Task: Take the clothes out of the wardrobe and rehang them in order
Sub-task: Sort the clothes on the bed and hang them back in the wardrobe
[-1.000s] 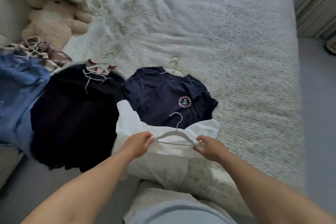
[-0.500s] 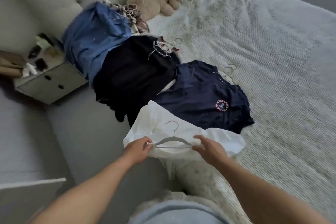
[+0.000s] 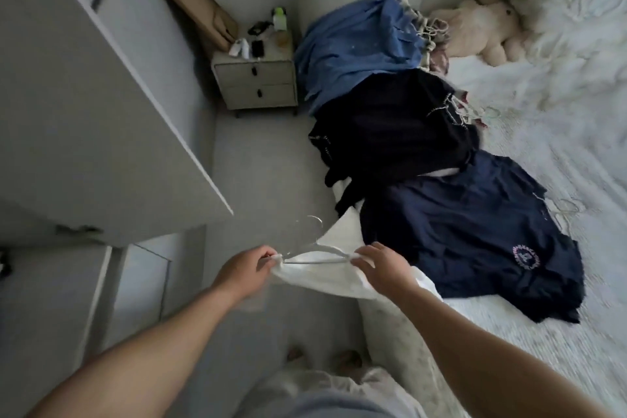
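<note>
- The left hand (image 3: 246, 268) pinches one end of a white garment (image 3: 325, 276) on a pale hanger (image 3: 314, 253); its fingers are curled on the fabric.
- The right hand (image 3: 380, 265) grips the other end, fingers clamped on cloth and what seems to be the hanger's arm, though blur hides detail.
- The garment hangs off the bed (image 3: 559, 153) edge, above the floor.
- A navy T-shirt (image 3: 468, 234), a black garment (image 3: 390, 136) and a blue garment (image 3: 356, 47) lie in a row on the bed.
- A nightstand (image 3: 256, 81) stands beside the bed.
</note>
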